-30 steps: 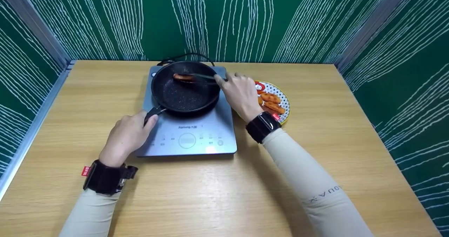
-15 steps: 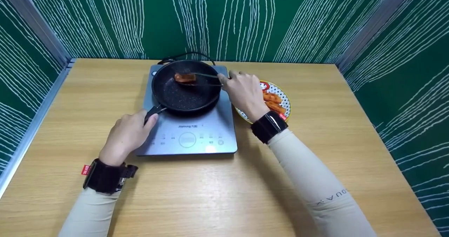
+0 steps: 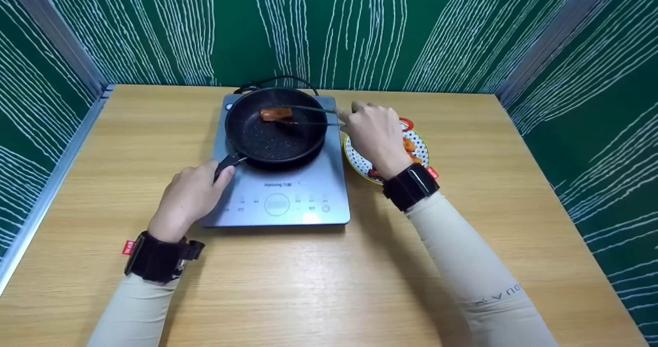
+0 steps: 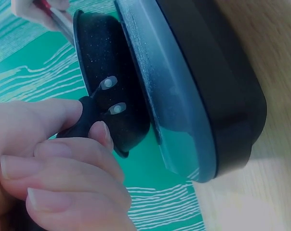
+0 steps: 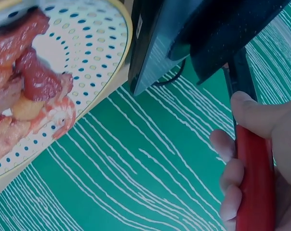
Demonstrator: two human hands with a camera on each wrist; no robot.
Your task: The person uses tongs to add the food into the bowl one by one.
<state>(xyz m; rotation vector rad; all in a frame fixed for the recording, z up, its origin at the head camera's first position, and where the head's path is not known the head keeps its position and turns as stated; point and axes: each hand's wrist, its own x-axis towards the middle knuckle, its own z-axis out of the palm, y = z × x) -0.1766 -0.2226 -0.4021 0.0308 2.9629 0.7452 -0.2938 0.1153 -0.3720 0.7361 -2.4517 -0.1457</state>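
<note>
Left hand [image 3: 193,195] grips the pan handle [image 3: 229,162], right hand [image 3: 374,135] holds tongs [image 5: 254,178] either side of the meat [image 3: 276,114]. From here I'd brace the pan [image 3: 272,142], pinch gently tbh.

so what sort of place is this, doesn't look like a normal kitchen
Possibly a makeshift cooking booth: a cooktop and frying pan are set up at a wood-look table, with white-streaked green walls on three sides.
</note>
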